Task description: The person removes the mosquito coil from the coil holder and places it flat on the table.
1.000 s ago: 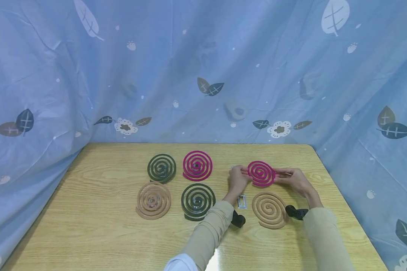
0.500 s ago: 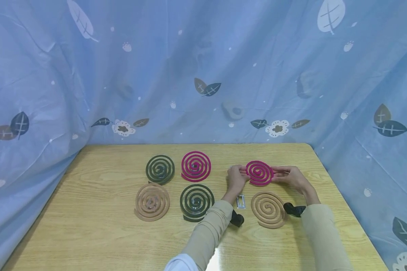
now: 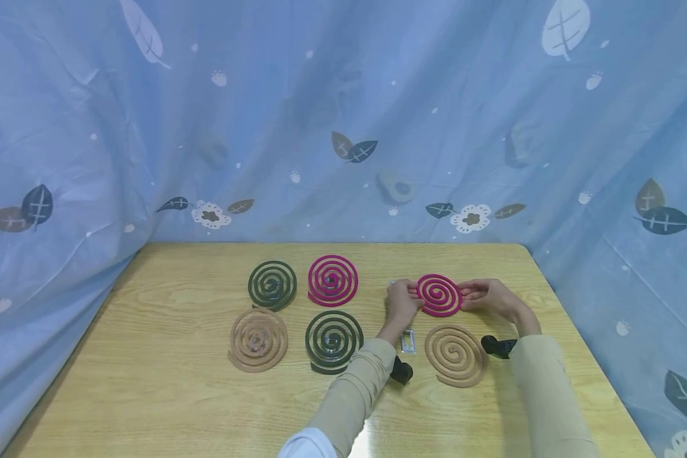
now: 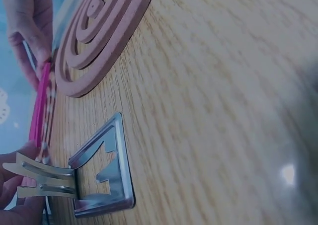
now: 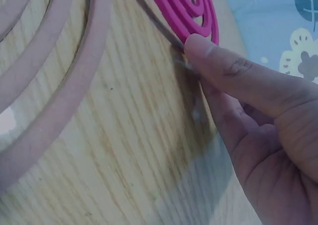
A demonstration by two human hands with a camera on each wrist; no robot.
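Observation:
Between both hands, a pink mosquito coil (image 3: 437,293) is held a little above the table at the right. My left hand (image 3: 402,305) pinches its left edge, and my right hand (image 3: 492,298) pinches its right edge between thumb and fingers. In the right wrist view the thumb lies on the rim of the pink coil (image 5: 175,16), with a shadow on the wood below. A metal coil stand (image 4: 128,170) with a raised tab lies on the table near my left hand. Beside it is a tan coil (image 3: 453,350). Another small metal piece (image 3: 393,282) is mostly hidden behind my left hand.
To the left, a second pink coil (image 3: 332,280), two dark green coils (image 3: 272,284) and another tan coil (image 3: 258,339) lie with metal stands showing through them. A blue patterned curtain (image 3: 298,114) hangs behind the wooden table (image 3: 166,381).
My right wrist has shifted slightly forward, and the pink coil has dipped a little. Both hands still grip its edges. The head view wavers slightly.

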